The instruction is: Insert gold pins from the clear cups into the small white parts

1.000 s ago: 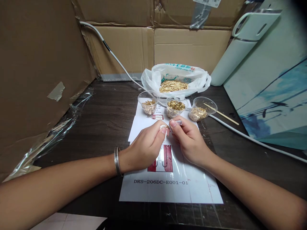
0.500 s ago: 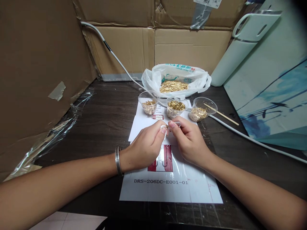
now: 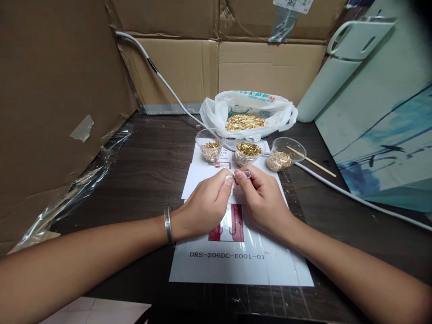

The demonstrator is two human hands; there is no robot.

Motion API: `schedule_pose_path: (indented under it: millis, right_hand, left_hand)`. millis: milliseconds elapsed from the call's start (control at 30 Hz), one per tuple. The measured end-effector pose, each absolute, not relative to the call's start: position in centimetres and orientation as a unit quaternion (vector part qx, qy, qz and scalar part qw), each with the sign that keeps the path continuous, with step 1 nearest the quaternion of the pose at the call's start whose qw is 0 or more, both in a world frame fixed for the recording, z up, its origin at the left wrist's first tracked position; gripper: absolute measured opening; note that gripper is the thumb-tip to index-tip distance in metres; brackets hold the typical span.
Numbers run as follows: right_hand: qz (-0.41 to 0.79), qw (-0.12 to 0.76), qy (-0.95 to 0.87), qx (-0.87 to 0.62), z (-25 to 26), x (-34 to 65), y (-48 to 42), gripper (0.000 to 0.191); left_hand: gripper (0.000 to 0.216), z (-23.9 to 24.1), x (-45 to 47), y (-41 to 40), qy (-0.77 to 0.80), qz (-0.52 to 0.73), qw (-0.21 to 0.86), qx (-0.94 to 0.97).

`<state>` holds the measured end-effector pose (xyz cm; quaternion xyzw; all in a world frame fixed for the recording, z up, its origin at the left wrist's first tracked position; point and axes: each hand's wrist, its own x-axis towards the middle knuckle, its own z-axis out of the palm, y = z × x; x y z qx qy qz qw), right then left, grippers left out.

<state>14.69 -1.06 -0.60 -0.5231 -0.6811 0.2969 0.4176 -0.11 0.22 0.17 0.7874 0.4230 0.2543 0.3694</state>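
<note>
The fingers [image 3: 230, 182] of the left hand [image 3: 202, 209] are pinching together on something tiny, too small to make out, and pressing it up against the thin bent metal piece [image 3: 247, 173] that the right hand [image 3: 266, 200] is gripping between thumb and forefinger, so both hands are closed tight with the fingertips meeting just above the printed sheet [image 3: 243, 265]. Both hands are resting low over that sheet, probably so the forearms are steadying such fine work and the red picture on the sheet [image 3: 238, 222] is staying in sight as a guide. Three clear plastic cups [image 3: 249, 153] of small gold parts are standing in a row just beyond the fingertips, near enough to dip into without stretching, and the white bag [image 3: 246, 114] of more gold pieces is sitting behind them, apart from the hands. A wooden stick [image 3: 312, 161] is leaning in the rightmost cup. A silver bangle [image 3: 167, 226] is circling the left wrist.
</note>
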Motion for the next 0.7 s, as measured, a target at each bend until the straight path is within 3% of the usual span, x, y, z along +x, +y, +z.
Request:
schedule_pose_path:
  millis: [333,700]
  right_hand:
    - [0.432,0.461,-0.62,-0.466,-0.7,14.7,-0.61,0.029]
    - [0.39,0.436,-0.651,-0.484,-0.8,14.74,-0.62,0.03]
  left_hand:
    - [0.026,0.05,-0.08,0.27,0.421,0.258,0.372,0.786]
    - [0.026,0.0,-0.09,0.32,0.424,0.258,0.372,0.784]
